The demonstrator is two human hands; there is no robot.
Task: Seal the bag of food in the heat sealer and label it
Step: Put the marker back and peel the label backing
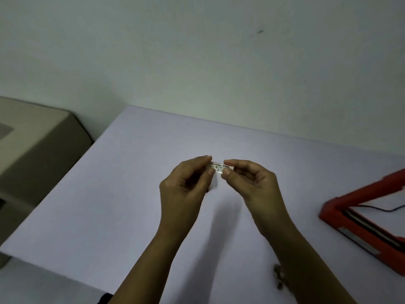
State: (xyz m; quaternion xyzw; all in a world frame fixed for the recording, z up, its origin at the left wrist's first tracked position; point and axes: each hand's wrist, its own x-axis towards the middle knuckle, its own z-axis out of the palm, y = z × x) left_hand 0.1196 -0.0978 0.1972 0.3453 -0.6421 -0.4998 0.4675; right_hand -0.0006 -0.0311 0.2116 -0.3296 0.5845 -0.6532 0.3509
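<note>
Now we hold the small label point(219, 167) up above the white table point(109, 194), between our two hands. The left hand point(186, 183) pinches its left end with thumb and forefinger, and the right hand point(247, 178) pinches its right end in the same way. The other fingers of both hands are loosely curled and touch nothing.

The label carries dark handwritten figures in small boxes, and this side faces our eyes. We judge that we hold it so in order to check the writing, or to begin to peel it. Whether it has a backing we cannot tell, because it is too small. The grip at both ends keeps the label flat and leaves most of the writing uncovered.

The red heat sealer point(359, 218) stands at the right edge of the table, well apart from the hands. Its arm is raised, and a thin black cable point(381, 208) runs behind it. We see no bag between its bars, so it seems the labelling step is the one in hand.

Low on the right, just beside our right forearm, lies a brownish clump point(278, 275), partly hidden by the arm. It may be the bag of food, but we cannot be sure. If it is, the label has only a short way to go.

A beige box point(43, 139) stands at the left of the table and seems to have no part in this.
</note>
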